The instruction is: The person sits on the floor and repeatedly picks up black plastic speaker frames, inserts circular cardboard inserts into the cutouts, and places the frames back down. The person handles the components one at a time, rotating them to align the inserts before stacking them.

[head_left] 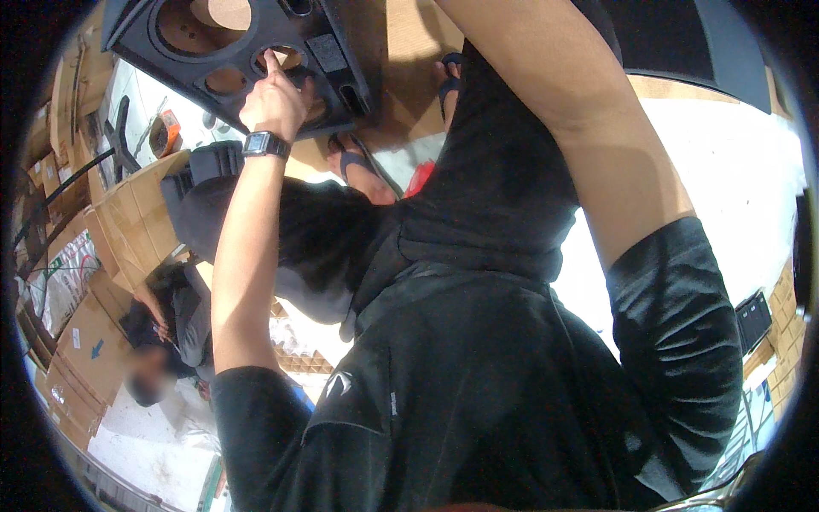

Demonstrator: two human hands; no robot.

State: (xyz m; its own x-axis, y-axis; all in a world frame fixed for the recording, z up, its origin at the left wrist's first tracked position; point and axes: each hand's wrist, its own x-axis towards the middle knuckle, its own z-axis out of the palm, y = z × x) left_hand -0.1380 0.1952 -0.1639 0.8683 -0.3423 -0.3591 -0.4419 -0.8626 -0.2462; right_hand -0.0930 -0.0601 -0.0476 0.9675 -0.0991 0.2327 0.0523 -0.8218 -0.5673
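Black cabinet [247,63] is set at upper left, just ahead of the feet, holed panel turned toward the wearer, presumably so the openings can be reached. Left hand [277,101] is laid over the panel; index finger is held out, apart from the rest, at a small round opening, perhaps for steadying. Whether the edge is gripped cannot be told. Right forearm [554,77] is cut off by the top edge; right hand is not shown, state can't be told.

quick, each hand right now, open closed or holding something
Left hand: index finger extended over the black box with round openings; grip cannot be told.
Right hand: out of view, cannot be told.
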